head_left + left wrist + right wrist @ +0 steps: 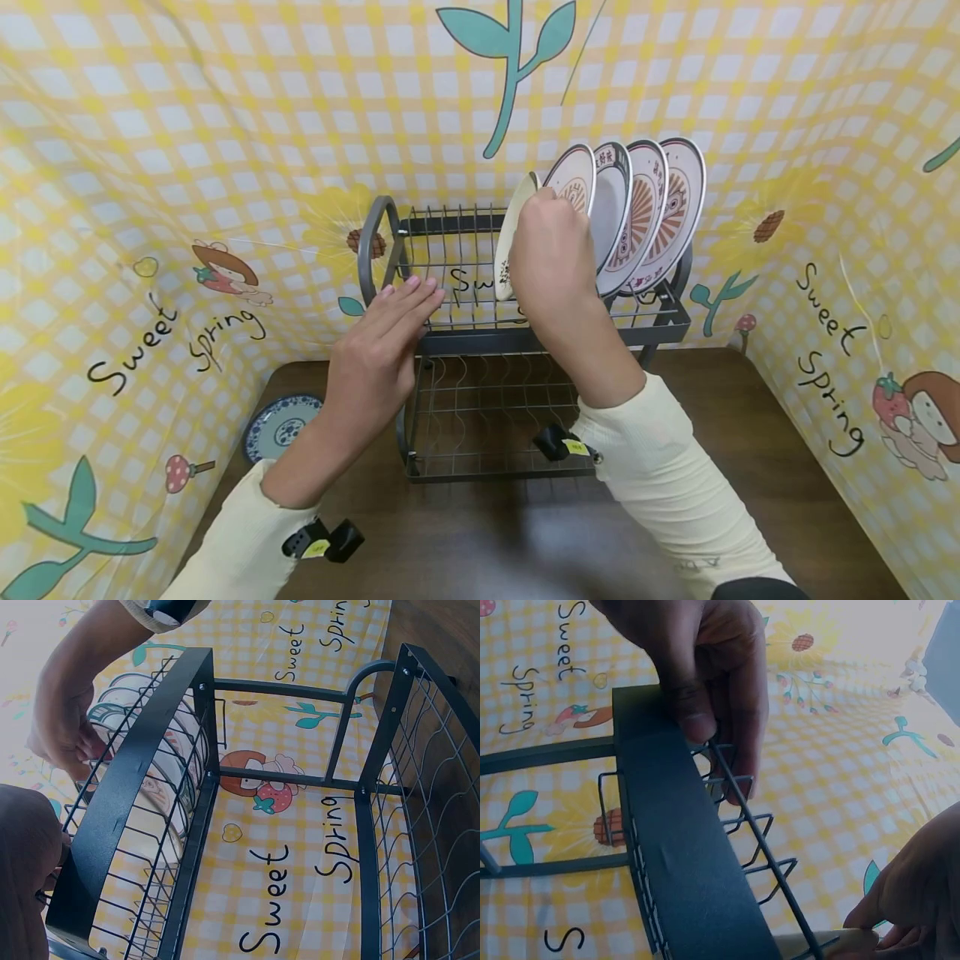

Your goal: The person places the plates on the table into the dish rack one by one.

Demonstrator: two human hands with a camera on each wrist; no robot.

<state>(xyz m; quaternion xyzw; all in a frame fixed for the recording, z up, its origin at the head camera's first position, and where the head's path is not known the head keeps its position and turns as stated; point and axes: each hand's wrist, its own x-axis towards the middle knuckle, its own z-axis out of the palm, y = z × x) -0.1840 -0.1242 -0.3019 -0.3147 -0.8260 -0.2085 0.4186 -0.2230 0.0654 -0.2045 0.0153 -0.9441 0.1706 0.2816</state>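
A dark metal dish rack [480,342] with two wire tiers stands at the middle. On its upper tier my right hand [555,258] grips a cream plate [507,246] that stands on edge; the hand covers part of it. The right wrist view shows those fingers pinching the pale rim [840,942]. To the right, several patterned plates [678,204] lean upright in a row. My left hand [375,354] holds the rack's front left edge, fingers extended over the wires; its thumb [696,724] lies against the bar in the right wrist view.
A blue-and-white plate [262,423] lies on the brown table [450,542], left of the rack and partly behind my left forearm. Below the plates is the rack's lower wire tier [487,408]. Yellow checked cloth [300,125] surrounds the table at the back and sides.
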